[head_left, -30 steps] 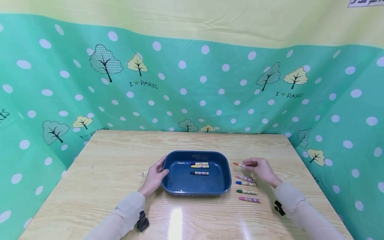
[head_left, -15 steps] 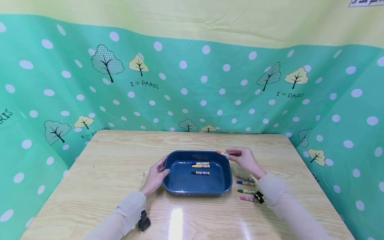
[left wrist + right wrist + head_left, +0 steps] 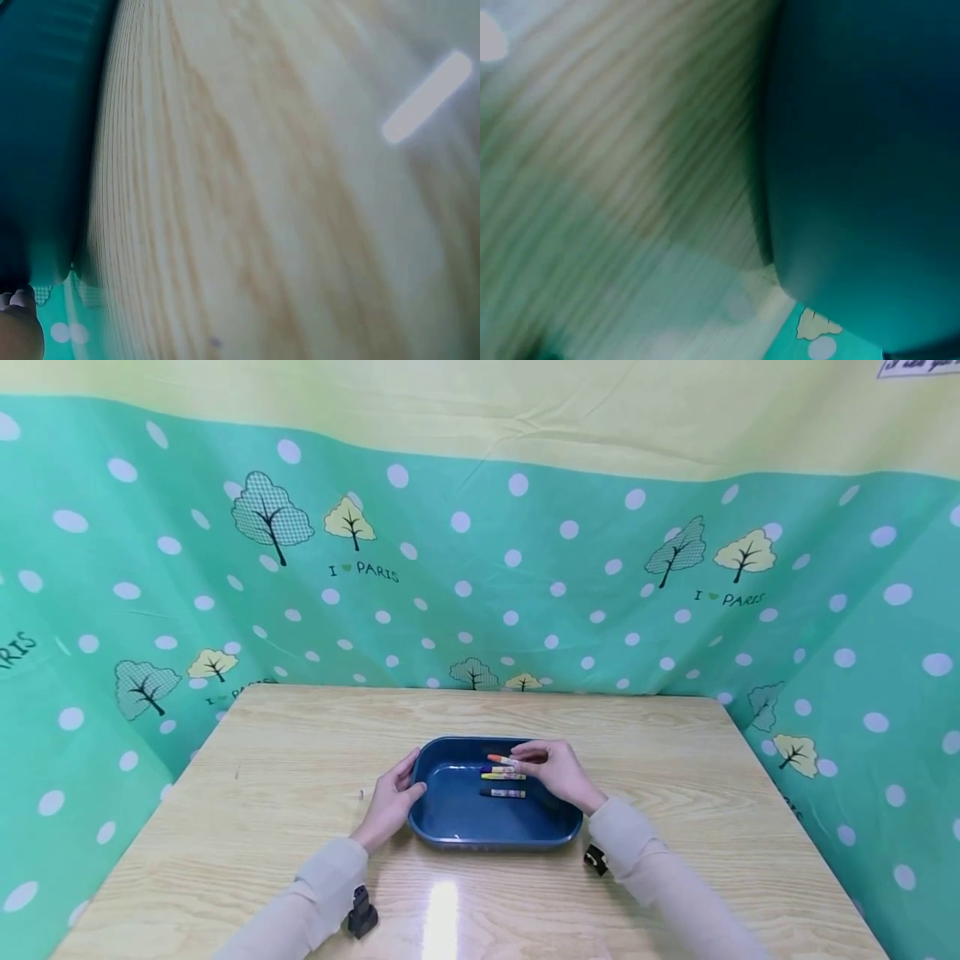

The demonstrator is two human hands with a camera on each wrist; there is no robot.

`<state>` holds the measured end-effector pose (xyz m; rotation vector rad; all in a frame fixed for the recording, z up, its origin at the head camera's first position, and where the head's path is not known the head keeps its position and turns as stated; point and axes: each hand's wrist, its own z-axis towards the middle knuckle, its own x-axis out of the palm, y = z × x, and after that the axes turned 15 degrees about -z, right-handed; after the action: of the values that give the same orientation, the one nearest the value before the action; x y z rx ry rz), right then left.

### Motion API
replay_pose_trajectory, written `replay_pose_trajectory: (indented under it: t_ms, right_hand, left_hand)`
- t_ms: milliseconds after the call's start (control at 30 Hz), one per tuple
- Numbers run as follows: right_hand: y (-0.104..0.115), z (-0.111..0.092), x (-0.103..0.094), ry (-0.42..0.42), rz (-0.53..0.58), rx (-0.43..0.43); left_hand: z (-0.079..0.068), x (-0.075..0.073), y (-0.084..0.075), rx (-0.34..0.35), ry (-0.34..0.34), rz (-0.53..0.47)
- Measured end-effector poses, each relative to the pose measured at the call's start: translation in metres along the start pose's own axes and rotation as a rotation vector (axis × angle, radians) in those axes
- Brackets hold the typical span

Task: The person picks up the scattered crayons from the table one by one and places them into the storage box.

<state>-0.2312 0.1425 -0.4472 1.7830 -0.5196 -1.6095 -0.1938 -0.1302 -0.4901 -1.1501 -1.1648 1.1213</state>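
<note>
A dark blue rectangular tray (image 3: pixel 495 842) stands on the table. My left hand (image 3: pixel 389 799) grips its left wall, thumb over the rim and fingers along the outside. My right hand (image 3: pixel 553 770) reaches over the tray's right side and pinches an orange crayon (image 3: pixel 502 760) by its wrapped end, orange tip pointing left. Inside the tray lie a purple crayon (image 3: pixel 489 770), a yellow crayon (image 3: pixel 501 776) close beside it, and a black crayon (image 3: pixel 501 793) nearer me. Both wrist views show mostly the tray's outer wall (image 3: pixel 45 135) and table.
The light wood table (image 3: pixel 300 735) runs back to a green dotted cloth (image 3: pixel 420 560) hung behind and at the sides. A small mark (image 3: pixel 362 794) shows on the table left of my left hand. My right sleeve (image 3: pixel 637 843) covers the spot right of the tray.
My right hand has carried the orange crayon left, from the table over the rim to above the tray. The crayons right of the tray are now hidden by my sleeve. The left hand stays.
</note>
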Motion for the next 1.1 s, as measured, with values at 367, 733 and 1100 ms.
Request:
replay_pose_trajectory:
  t_ms: [367, 733, 1100]
  right_hand:
    - [-0.008, 0.011, 0.018, 0.010, -0.046, -0.035]
    - [-0.004, 0.011, 0.018, 0.083, -0.079, -0.050]
    - [-0.002, 0.007, 0.018, 0.066, -0.017, -0.080]
  left_hand:
    - [0.001, 0.002, -0.006, -0.089, -0.032, -0.008]
    - [0.002, 0.001, -0.001, -0.080, -0.043, 0.000]
    - [0.002, 0.001, -0.001, -0.081, -0.039, -0.011]
